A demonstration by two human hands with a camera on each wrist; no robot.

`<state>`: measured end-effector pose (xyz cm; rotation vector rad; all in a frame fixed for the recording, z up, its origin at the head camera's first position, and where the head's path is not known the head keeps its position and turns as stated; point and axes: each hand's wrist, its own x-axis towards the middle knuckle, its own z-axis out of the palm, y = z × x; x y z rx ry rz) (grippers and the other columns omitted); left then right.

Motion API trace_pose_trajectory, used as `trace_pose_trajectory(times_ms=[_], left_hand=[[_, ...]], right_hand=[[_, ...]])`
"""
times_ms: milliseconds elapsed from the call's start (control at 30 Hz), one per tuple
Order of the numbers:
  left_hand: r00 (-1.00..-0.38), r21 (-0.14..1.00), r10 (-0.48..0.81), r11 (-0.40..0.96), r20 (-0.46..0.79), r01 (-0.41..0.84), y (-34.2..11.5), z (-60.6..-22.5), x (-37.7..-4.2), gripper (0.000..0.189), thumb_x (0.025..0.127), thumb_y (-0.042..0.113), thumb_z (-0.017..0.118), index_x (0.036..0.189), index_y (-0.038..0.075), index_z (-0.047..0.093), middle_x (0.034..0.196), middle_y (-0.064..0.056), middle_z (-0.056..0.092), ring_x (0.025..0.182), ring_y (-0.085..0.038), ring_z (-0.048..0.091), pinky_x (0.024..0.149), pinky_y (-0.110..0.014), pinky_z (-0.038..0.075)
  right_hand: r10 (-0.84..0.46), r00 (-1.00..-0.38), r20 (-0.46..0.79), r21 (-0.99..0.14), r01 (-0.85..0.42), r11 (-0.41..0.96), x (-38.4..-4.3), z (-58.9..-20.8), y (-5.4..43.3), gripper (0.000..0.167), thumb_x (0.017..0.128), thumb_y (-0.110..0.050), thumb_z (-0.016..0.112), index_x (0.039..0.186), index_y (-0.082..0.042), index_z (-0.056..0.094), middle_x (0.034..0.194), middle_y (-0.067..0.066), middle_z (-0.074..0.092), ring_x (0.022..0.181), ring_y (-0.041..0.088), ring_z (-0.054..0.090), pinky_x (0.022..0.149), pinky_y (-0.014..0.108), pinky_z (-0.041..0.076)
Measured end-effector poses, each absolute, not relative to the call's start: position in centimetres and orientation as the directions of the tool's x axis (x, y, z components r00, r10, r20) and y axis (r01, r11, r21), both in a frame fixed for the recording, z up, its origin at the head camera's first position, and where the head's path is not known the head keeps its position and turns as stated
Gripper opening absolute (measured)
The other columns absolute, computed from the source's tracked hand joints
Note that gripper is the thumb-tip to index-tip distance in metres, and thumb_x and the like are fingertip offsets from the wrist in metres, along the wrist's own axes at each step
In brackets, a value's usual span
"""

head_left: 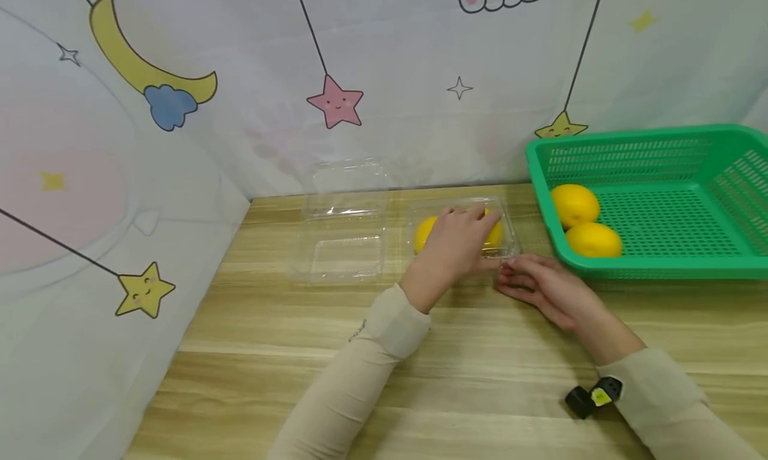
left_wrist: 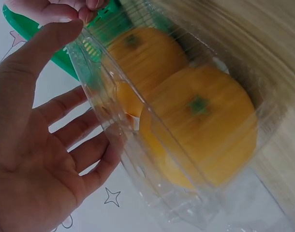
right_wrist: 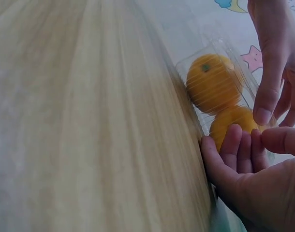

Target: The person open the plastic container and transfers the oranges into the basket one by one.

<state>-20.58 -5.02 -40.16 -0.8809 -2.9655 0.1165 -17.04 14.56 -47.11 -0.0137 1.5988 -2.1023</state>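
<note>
A clear plastic clamshell box (head_left: 510, 230) holds two oranges (left_wrist: 200, 125), their green stem ends showing through the plastic in the left wrist view. Over its lid reaches my left hand (head_left: 453, 243), fingers spread and fairly straight, the thumb at the rim by the front right corner. My right hand (head_left: 549, 287) pinches that same corner between thumb and fingertips, close beside the left thumb. In the right wrist view, the right fingers (right_wrist: 244, 152) cover part of the nearer orange.
Left of the box, a second clear clamshell (head_left: 348, 257) stands with its lid raised against the patterned backdrop (head_left: 414, 133). At the right is a green basket (head_left: 666, 268) with two oranges (head_left: 591, 240) at its left end. Everything sits on a wood-grain table (head_left: 468, 380).
</note>
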Motion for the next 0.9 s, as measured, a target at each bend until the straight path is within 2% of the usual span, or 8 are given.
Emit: trace_pose_trajectory(times_ms=[100, 200, 300, 400, 567, 700, 900], left_hand=[[-0.833, -0.094, 0.553, 0.831, 0.029, 0.548, -4.9, -40.1, -20.5, 0.071, 0.092, 0.069, 0.070, 0.145, 0.022, 0.059, 0.126, 0.002, 0.065, 0.104, -0.019, 0.072, 0.107, -0.040, 0.049], [-0.828, -0.110, 0.560, 0.825, 0.023, 0.555, -4.5, -40.2, -20.4, 0.070, 0.094, 0.068, 0.068, 0.145, 0.022, 0.058, 0.133, -0.001, 0.066, 0.109, -0.021, 0.072, 0.108, -0.042, 0.048], [-0.825, -0.135, 0.564, 0.820, 0.020, 0.557, -4.0, -40.5, -20.1, 0.067, 0.097, 0.062, 0.067, 0.149, 0.022, 0.053, 0.139, -0.006, 0.064, 0.117, -0.025, 0.069, 0.109, -0.043, 0.047], [-0.828, -0.191, 0.560, 0.817, 0.034, 0.544, -3.4, -40.8, -19.9, 0.063, 0.098, 0.055, 0.067, 0.149, 0.022, 0.049, 0.133, -0.007, 0.065, 0.115, -0.028, 0.070, 0.103, -0.042, 0.049], [-0.828, -0.236, 0.560, 0.807, 0.016, 0.541, -3.0, -41.0, -19.3, 0.056, 0.100, 0.048, 0.065, 0.145, 0.023, 0.044, 0.137, -0.014, 0.064, 0.117, -0.034, 0.069, 0.105, -0.044, 0.049], [-0.818, -0.262, 0.575, 0.789, 0.000, 0.555, -3.2, -41.2, -19.0, 0.046, 0.103, 0.045, 0.062, 0.144, 0.027, 0.048, 0.148, -0.023, 0.059, 0.129, -0.041, 0.063, 0.110, -0.048, 0.048], [-0.781, -0.228, 0.622, 0.769, 0.051, 0.597, -3.8, -41.7, -18.5, 0.033, 0.107, 0.042, 0.060, 0.139, 0.035, 0.057, 0.148, -0.028, 0.056, 0.133, -0.044, 0.059, 0.109, -0.050, 0.049]], right_hand=[[-0.394, -0.871, -0.292, -0.907, 0.384, -0.175, -17.2, -47.1, 14.5, 0.024, 0.113, -0.013, 0.047, 0.098, -0.014, 0.065, 0.106, -0.002, 0.069, 0.102, 0.012, 0.071, 0.096, 0.031, 0.059], [-0.406, -0.865, -0.295, -0.908, 0.386, -0.161, -17.3, -47.0, 14.5, 0.024, 0.113, -0.013, 0.046, 0.095, -0.013, 0.061, 0.108, -0.002, 0.068, 0.103, 0.013, 0.071, 0.096, 0.031, 0.059], [-0.424, -0.858, -0.289, -0.908, 0.386, -0.162, -17.3, -47.1, 14.7, 0.024, 0.114, -0.013, 0.045, 0.097, -0.013, 0.062, 0.109, -0.002, 0.070, 0.103, 0.013, 0.072, 0.096, 0.030, 0.059], [-0.437, -0.855, -0.280, -0.907, 0.385, -0.173, -17.4, -47.3, 14.8, 0.025, 0.114, -0.012, 0.045, 0.099, -0.012, 0.065, 0.111, -0.002, 0.070, 0.104, 0.012, 0.072, 0.097, 0.030, 0.059], [-0.430, -0.856, -0.288, -0.900, 0.395, -0.183, -17.4, -47.4, 14.8, 0.026, 0.114, -0.015, 0.044, 0.099, -0.012, 0.066, 0.113, -0.002, 0.069, 0.106, 0.012, 0.072, 0.098, 0.031, 0.059], [-0.419, -0.854, -0.309, -0.892, 0.413, -0.183, -17.4, -47.3, 14.6, 0.025, 0.114, -0.017, 0.044, 0.102, -0.013, 0.065, 0.112, -0.002, 0.067, 0.106, 0.012, 0.071, 0.098, 0.031, 0.058], [-0.412, -0.855, -0.315, -0.878, 0.427, -0.215, -17.4, -47.3, 14.6, 0.027, 0.113, -0.012, 0.043, 0.102, -0.012, 0.067, 0.113, -0.002, 0.067, 0.106, 0.013, 0.071, 0.097, 0.031, 0.058]])
